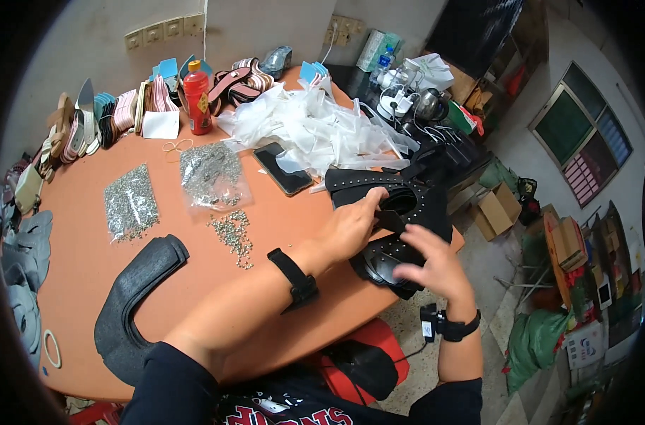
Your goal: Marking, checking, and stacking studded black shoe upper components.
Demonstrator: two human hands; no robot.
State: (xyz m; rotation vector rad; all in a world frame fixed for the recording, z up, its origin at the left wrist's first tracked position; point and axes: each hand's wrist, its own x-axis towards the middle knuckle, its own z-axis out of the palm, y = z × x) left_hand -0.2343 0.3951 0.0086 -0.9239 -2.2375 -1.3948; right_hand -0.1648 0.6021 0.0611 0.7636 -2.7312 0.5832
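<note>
Orange-brown tabletop (71,269) filled much of the view. At its right edge lay black studded pieces (427,207). Beside them the person's right hand (439,268) had thumb and fingers spread; the left hand (352,225) rested over them, and whether it pinched one could not be told. Left of the hands, loose silvery studs (232,235) lay on the near side of a clear plastic bag (211,173) holding more of them. A second clear bag (130,201), also holding studs, lay farther left. Beyond stood a yellow-capped red bottle (196,103), its contents hidden. On the floor (489,276) at right, a cardboard box (498,211) stood open.
</note>
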